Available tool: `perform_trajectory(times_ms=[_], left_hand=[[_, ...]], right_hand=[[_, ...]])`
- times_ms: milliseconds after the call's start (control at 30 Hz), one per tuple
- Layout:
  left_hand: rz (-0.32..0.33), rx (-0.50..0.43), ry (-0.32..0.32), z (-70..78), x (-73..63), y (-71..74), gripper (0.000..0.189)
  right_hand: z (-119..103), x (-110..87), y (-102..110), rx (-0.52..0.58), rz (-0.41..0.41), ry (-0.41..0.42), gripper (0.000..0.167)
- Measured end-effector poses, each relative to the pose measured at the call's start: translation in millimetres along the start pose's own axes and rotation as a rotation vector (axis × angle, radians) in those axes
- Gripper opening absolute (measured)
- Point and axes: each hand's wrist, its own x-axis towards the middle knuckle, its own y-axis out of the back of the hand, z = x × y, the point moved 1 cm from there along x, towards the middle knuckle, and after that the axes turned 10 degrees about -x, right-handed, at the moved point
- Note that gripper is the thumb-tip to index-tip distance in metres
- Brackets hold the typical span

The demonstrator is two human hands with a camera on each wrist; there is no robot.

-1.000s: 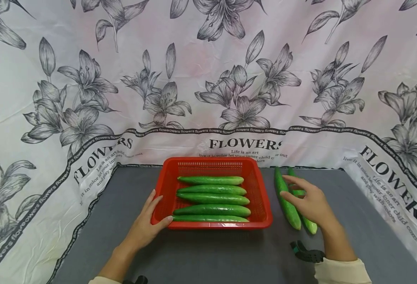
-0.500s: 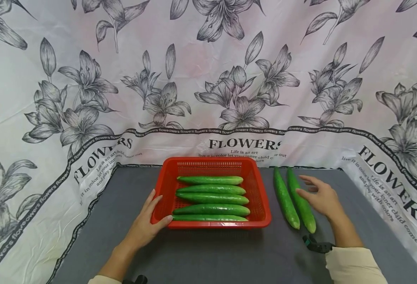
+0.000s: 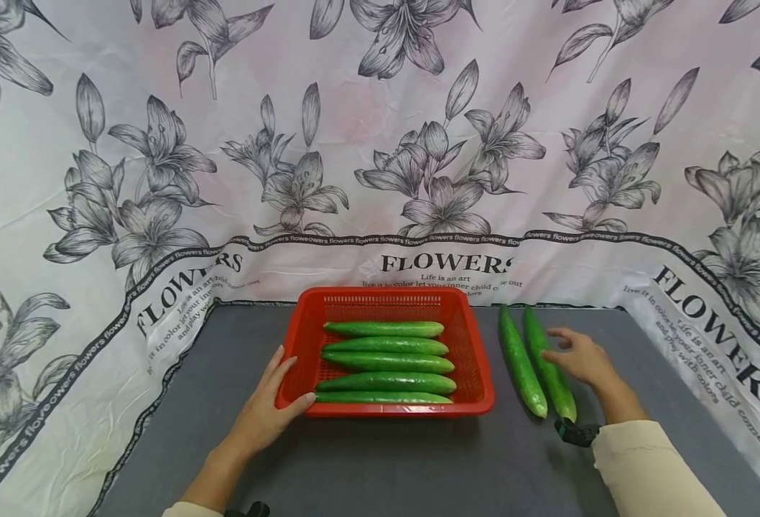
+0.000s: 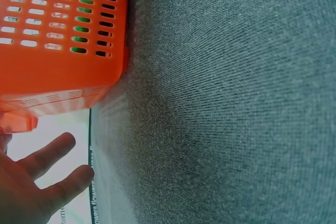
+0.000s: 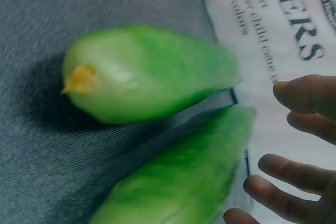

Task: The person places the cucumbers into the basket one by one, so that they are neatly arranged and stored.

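Observation:
My left hand [image 3: 266, 413] rests at the front left corner of a red plastic basket [image 3: 393, 410], thumb on the rim and fingers spread along its left side. In the left wrist view, two straight fingers [image 4: 52, 156] stand apart from the basket wall. Several green cucumbers [image 3: 388, 362] lie crosswise inside. To the right, two more lie lengthwise: a left cucumber [image 3: 521, 366] and a right cucumber [image 3: 551, 373]. Over the right one hovers my right hand [image 3: 583, 359], fingers loosely bent and holding nothing. A gap separates its fingers [image 5: 286, 195] from both cucumbers in the right wrist view.
A dark grey cloth [image 3: 380, 467] covers the table. Flower-printed fabric [image 3: 445, 215] hangs behind and down both sides, close behind the basket and the far cucumber tips. A dark strap-like device [image 3: 577, 432] sits at my right wrist.
My right hand has moved off the left cucumber to the right and lowered slightly, uncovering both loose cucumbers. My left hand, the basket and its cucumbers have stayed in place.

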Motion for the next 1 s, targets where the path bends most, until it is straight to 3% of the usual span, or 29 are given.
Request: perform_trajectory(times_ms=[233,533,1000], left_hand=[[0.002,0.006,-0.010,-0.7,-0.4,-0.6,0.075],[-0.001,-0.007,-0.005,-1.6,0.4,-0.5,0.076],[0.002,-0.010,-0.012,-1.7,-0.1,-0.3,0.075]], right_hand=[[9.7,7.7,-9.6,-0.018,-0.051,-0.030,0.069],[12.2,12.9,-17.6,-0.028,-0.063,-0.035,0.072],[3.9,18.2,-18.9,-0.090,-0.053,-0.131,0.075]])
